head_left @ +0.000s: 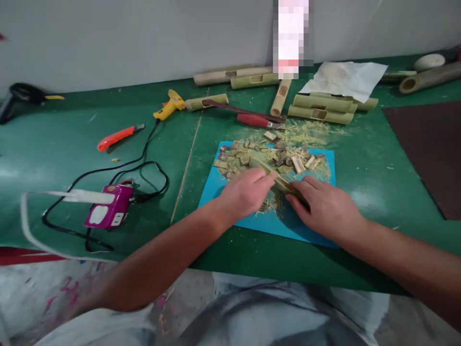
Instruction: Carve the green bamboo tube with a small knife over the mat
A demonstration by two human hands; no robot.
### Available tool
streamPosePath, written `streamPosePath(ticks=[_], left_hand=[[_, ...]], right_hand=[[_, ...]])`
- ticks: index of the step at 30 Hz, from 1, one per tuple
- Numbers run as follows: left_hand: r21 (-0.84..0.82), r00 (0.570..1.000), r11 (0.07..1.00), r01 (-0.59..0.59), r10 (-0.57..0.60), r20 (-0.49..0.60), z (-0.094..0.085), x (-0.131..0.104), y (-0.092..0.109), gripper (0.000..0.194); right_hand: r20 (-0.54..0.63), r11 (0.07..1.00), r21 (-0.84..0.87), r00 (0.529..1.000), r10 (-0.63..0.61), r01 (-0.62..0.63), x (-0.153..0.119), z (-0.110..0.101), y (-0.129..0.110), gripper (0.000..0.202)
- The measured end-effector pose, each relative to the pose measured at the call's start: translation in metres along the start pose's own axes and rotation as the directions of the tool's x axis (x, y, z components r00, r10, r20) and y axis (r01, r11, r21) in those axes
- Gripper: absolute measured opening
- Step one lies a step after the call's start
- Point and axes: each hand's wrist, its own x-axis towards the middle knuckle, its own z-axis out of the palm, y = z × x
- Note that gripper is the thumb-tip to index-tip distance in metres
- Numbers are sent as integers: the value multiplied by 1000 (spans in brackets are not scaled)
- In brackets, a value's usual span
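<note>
A pale green bamboo tube (283, 183) with an opening cut in its side lies slantwise over the blue mat (212, 188). My right hand (326, 206) is wrapped round its near end. Closed, with fingertips pinched at the tube's middle, my left hand (249, 191) grips it from the other side; whether a small piece is also between those fingers is hidden. Bamboo chips (239, 158) and shavings are heaped on the mat beyond and beneath the tube.
Behind the mat lie a red-handled knife (254, 120), a long dark flat strip (245, 109) and several cut bamboo tubes (320, 113). To the left are an orange cutter (117, 138), a yellow glue gun (169, 105) and a purple power box (110, 206) with trailing cords. A dark board (428, 154) lies right.
</note>
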Motion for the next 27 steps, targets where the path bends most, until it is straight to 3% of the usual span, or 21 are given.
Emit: streamPosePath(ticks=[4,11,14,18,22,25,27], left_hand=[[14,993,998,53,-51,-102,-1,-2,-9,32],[41,996,999,2,2,-94,-3,-4,-6,34],[43,999,999,-30,31,-38,-2,-3,-1,35],[5,998,1000,30,-30,-58,-3,-2,4,37],[1,999,999,-38,38,35,-2,0,5,37],[22,998,1000,16,-15,-59,0,1,2,36],[26,999,1000,4,-3,-43,0,0,2,36]], right_hand=[[-5,1000,0,1000,14,-14,-1,0,1,34],[-23,1000,19,1000,9,-9,-2,1,1,33],[-31,999,50,999,20,-19,-2,1,1,31],[-9,996,67,998,59,-58,-1,2,0,27],[14,996,63,998,57,-58,0,2,0,27],[17,996,45,997,75,-76,0,1,-1,27],[17,997,47,998,62,-62,0,0,-2,28]])
